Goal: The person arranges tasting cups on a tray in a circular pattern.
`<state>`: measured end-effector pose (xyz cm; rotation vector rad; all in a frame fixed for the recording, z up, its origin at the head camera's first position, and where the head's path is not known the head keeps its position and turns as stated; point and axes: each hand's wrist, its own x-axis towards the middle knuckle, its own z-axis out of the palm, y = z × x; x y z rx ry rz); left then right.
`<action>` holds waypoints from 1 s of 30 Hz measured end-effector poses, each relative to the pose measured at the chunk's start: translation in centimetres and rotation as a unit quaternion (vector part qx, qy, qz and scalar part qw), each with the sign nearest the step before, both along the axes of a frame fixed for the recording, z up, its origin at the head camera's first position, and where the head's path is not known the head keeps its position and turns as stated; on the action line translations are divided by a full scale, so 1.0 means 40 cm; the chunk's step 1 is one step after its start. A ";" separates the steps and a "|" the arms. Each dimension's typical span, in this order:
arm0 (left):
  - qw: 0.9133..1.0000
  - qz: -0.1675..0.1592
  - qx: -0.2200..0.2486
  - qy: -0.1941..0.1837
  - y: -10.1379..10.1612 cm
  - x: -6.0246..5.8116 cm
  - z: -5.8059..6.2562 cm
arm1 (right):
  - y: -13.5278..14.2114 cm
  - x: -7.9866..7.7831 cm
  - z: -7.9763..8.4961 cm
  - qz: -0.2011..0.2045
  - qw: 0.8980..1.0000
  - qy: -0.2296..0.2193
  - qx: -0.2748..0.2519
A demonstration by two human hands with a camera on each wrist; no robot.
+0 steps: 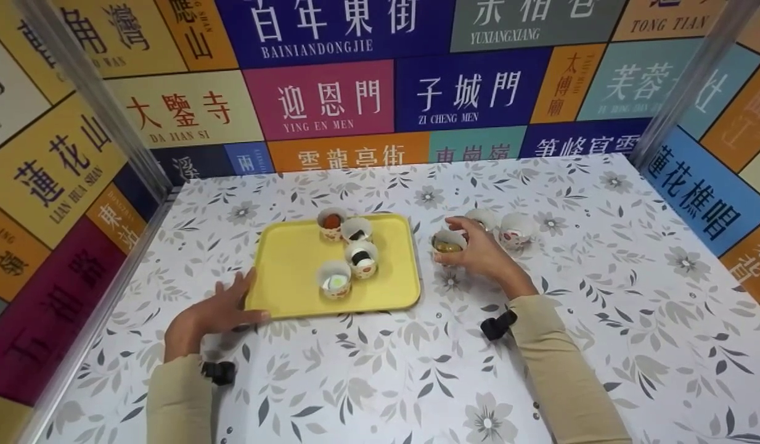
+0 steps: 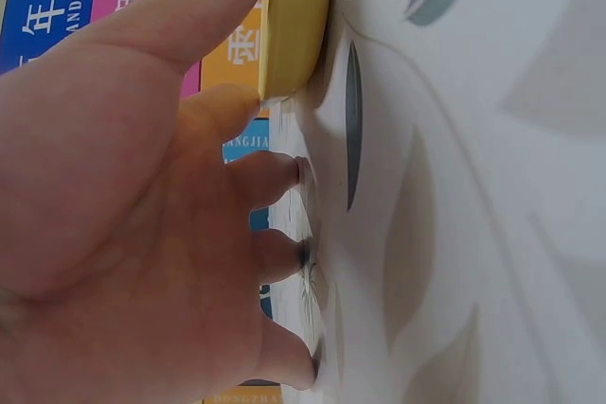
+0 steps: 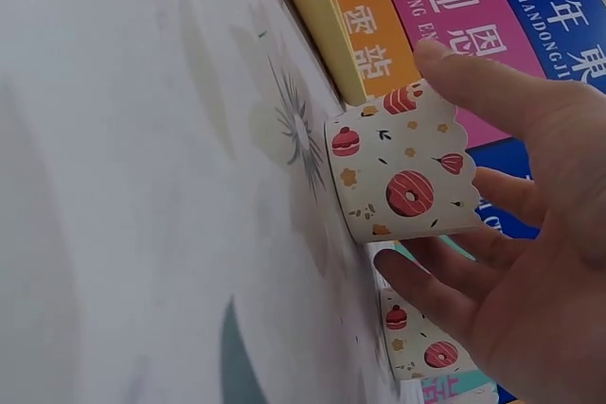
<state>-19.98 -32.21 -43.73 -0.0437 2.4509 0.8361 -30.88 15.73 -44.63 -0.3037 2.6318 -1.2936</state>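
My right hand (image 1: 489, 256) holds a paper baking cup (image 3: 393, 172) printed with red donuts and cupcakes, thumb on one side and fingers on the other. Shiny yellow-brown food lies inside it, and it stands upright close to the table. At the left edge of a yellow tray (image 1: 287, 265), my left hand (image 1: 218, 309) spreads its fingers, thumb and index finger touching the rim. Several similar cups stand on the tray: one with orange-red food (image 1: 332, 223), two with black-and-white pieces (image 1: 362, 259), and one with white and pale green food (image 1: 335, 281).
Just beyond my right hand are two more paper cups, one partly behind my fingers (image 1: 482, 217) and one to its right (image 1: 516, 230). A floral cloth (image 1: 380, 376) covers the table. Panels with colourful Chinese signs (image 1: 330, 98) stand behind it and at both sides.
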 end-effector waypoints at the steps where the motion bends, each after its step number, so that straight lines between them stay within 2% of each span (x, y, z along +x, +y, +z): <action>1: 1.000 0.002 0.002 -0.001 0.000 0.000 0.000 | 0.000 0.001 0.000 0.001 1.000 0.000 0.003; 5: 1.000 0.010 0.007 -0.006 0.001 0.000 0.002 | -0.002 0.004 -0.003 0.000 1.000 0.000 0.012; 12: 1.000 -0.017 0.003 0.012 -0.001 0.002 0.003 | -0.003 0.006 -0.005 0.006 1.000 -0.018 0.019; 22: 1.000 0.000 -0.007 -0.001 0.001 0.001 0.001 | -0.009 0.002 -0.008 -0.004 0.999 -0.022 0.027; 30: 1.000 -0.007 -0.007 0.004 0.001 0.002 0.004 | -0.012 0.002 -0.007 -0.007 1.000 -0.018 0.021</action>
